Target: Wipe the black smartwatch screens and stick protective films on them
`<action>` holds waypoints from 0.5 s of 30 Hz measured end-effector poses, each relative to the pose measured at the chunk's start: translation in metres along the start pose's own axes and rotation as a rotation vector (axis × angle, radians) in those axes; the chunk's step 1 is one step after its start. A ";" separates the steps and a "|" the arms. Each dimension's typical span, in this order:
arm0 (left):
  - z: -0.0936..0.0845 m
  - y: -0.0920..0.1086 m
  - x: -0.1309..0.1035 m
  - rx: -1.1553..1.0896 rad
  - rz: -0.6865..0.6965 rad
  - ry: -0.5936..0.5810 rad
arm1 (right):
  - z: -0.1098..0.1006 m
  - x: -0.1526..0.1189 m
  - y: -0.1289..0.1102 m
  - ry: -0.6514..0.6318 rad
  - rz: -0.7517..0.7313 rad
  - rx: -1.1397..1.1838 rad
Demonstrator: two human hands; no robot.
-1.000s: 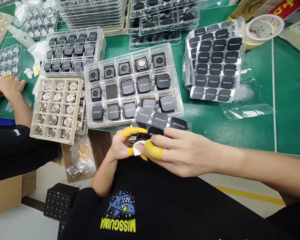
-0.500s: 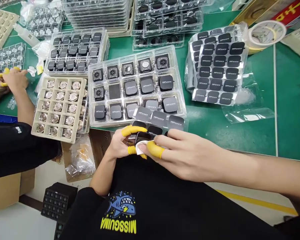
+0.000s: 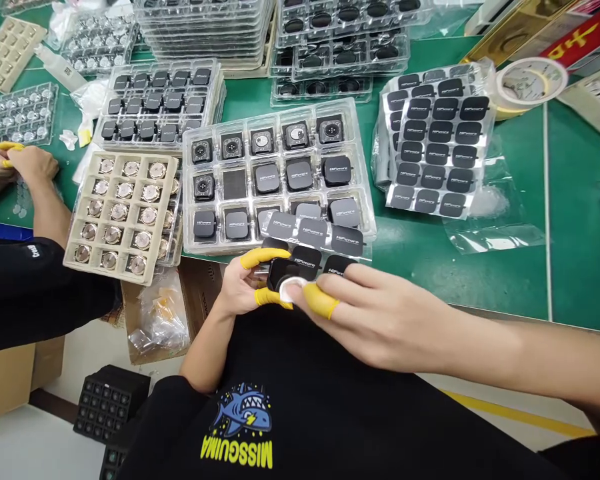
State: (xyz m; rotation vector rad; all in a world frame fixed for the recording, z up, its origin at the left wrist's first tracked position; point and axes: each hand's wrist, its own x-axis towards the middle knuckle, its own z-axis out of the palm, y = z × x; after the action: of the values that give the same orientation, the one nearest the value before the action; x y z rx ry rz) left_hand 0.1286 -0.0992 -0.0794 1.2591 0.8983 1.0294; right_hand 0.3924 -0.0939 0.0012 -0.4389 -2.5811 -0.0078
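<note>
My left hand (image 3: 237, 285), with yellow finger cots, grips a black square watch case (image 3: 278, 271) by its edges, screen side up. My right hand (image 3: 380, 317), also with a yellow cot, pinches a round white wiping pad (image 3: 287, 291) and presses it on the watch's lower part. Behind both hands a sheet of dark HiFuture stickers (image 3: 313, 230) overlaps the front of a clear plastic tray (image 3: 367, 193). That tray holds bare square watches and ones covered by stickers. One compartment (image 3: 236, 185) shows only its dark bottom.
A beige tray of round watches (image 3: 120, 213) sits to the left. Stacked clear trays (image 3: 200, 33) stand behind, more sticker sheets (image 3: 437, 147) and a tape roll (image 3: 530, 83) to the right. A co-worker's hands (image 3: 35, 163) are at the far left.
The white pad has slid slightly right across the watch, my right hand moving with it. My left hand keeps its hold. The whole view has shifted a little.
</note>
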 end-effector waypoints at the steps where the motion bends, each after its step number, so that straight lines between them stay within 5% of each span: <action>1: -0.001 0.001 0.000 0.021 0.000 -0.009 | 0.002 0.000 -0.001 0.002 -0.014 0.025; 9: -0.001 -0.005 0.001 0.040 0.084 -0.037 | 0.014 0.013 0.011 0.049 0.015 -0.114; 15: -0.002 -0.010 -0.004 -0.019 0.006 0.012 | 0.006 0.004 0.004 0.003 0.015 -0.089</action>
State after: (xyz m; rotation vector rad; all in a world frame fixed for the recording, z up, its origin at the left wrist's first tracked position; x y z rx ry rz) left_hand 0.1269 -0.1022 -0.0893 1.2416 0.8922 1.0486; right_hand 0.3874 -0.0880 -0.0025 -0.4902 -2.5815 -0.1181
